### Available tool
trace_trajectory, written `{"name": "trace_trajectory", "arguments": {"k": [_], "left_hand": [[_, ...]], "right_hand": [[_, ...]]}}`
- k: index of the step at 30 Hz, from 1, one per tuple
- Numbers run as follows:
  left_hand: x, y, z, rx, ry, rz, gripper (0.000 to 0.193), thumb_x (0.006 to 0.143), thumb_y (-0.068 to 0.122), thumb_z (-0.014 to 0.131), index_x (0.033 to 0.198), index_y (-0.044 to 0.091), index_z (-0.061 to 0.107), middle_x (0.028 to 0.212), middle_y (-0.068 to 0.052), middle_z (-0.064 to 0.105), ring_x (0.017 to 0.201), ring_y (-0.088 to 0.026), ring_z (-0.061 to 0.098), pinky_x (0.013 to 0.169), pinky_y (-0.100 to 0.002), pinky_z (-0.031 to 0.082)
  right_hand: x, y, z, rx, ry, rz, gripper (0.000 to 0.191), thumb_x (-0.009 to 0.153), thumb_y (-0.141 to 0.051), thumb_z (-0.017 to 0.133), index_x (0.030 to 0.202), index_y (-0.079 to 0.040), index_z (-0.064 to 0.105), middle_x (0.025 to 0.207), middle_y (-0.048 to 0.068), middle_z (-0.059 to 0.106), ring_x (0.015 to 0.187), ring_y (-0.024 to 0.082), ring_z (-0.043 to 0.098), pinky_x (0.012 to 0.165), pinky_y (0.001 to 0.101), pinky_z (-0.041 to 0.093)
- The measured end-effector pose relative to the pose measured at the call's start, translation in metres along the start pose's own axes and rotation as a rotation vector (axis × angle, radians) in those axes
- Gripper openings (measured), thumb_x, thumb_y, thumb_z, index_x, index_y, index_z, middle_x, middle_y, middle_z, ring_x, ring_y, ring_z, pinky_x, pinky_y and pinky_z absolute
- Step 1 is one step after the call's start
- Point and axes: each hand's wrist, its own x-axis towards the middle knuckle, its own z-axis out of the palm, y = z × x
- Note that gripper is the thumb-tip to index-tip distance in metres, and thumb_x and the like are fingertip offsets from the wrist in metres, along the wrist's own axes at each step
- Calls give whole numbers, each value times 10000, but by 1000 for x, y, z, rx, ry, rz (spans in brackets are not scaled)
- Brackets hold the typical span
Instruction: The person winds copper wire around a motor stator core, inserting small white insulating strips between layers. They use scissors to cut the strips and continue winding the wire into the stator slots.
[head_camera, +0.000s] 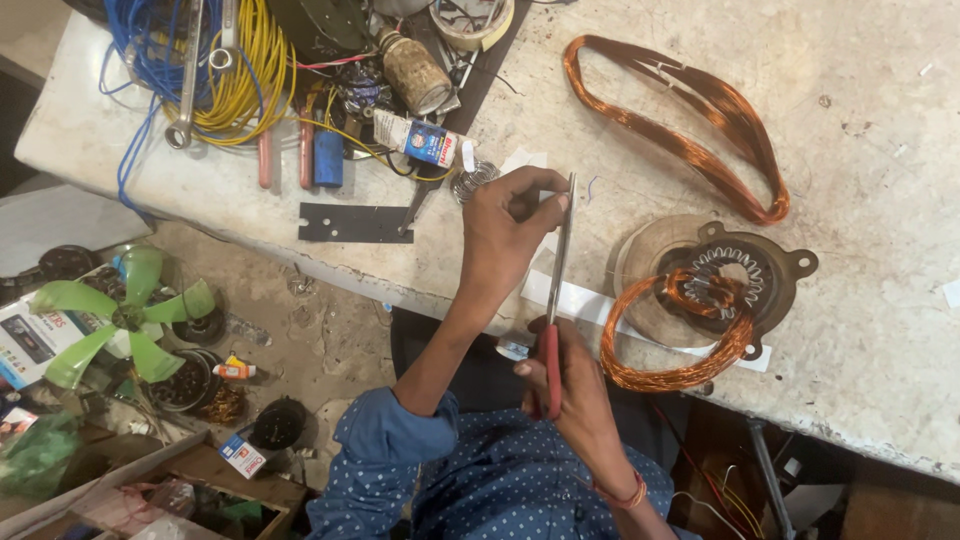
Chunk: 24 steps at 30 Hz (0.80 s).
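The person is cutting at the edge of the bench, and the cut looks barely begun. The right hand is clamped around the red handles of a pair of scissors, blades pointing away from the body. The left hand pinches a small piece of white paper or insulating sheet between fingertips and thumb, right at the scissor tips. I can't tell whether the blades have bitten into it yet; they look nearly closed.

Just right of the scissors sits a round motor stator with its slotted metal core showing. One copper coil is draped over it, part seated in the core and the rest hanging loose toward the bench edge, so winding looks only partly placed. A second, longer copper coil lies beyond the stator, apart from it and untouched. A long white strip lies flat under the scissors, running toward the stator; it seems uncut stock.

Left of the scissors, at the far end of the bench, is a clutter of yellow and blue wires, a spanner and a flat black plate. On the floor below lies a green fan blade.

My guess: insulation pieces are mid-preparation, coils mostly waiting.
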Motion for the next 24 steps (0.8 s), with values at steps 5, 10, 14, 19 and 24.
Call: {"name": "trace_trajectory", "arguments": {"k": [5, 10, 14, 19, 24], "left_hand": [[2, -5, -4, -12, -17, -9, 156, 912, 54, 729, 1055, -6, 748, 785, -31, 754, 729, -38, 686, 671, -194, 564], [1, -5, -3, -60, -21, -22, 159, 908, 40, 736, 1056, -16, 749, 808, -38, 755, 742, -64, 704, 703, -216, 595], [-1, -2, -3, -90, -39, -22, 152, 925, 40, 724, 1064, -19, 745, 819, -50, 758, 757, -77, 719, 723, -233, 615], [-1, 0, -3, -106, -57, -30, 163, 927, 54, 725, 1069, -23, 745, 830, -59, 773, 759, -79, 734, 725, -236, 625], [-3, -2, -1, -93, -60, -25, 167, 924, 55, 734, 1072, -20, 749, 833, -62, 771, 757, -75, 719, 712, -229, 603]], "right_hand": [[2, 3, 0, 10, 32, 63, 413, 830, -128, 759, 1177, -10, 569, 743, 60, 570, 430, 143, 559, 382, 297, 465], [4, 10, 0, 129, 10, 86, 415, 835, -88, 747, 1190, 16, 560, 711, 64, 531, 411, 150, 528, 373, 302, 445], [3, 14, -8, 105, -56, 41, 511, 810, -44, 707, 1285, 7, 526, 735, 72, 571, 494, 147, 581, 435, 295, 494], [2, 16, -13, 181, -169, -42, 571, 848, -101, 656, 1369, 12, 452, 878, 75, 551, 657, 122, 571, 566, 285, 538], [3, 16, -13, 196, -153, -30, 539, 884, -129, 641, 1367, 18, 453, 869, 77, 549, 643, 113, 540, 563, 280, 536]]}}
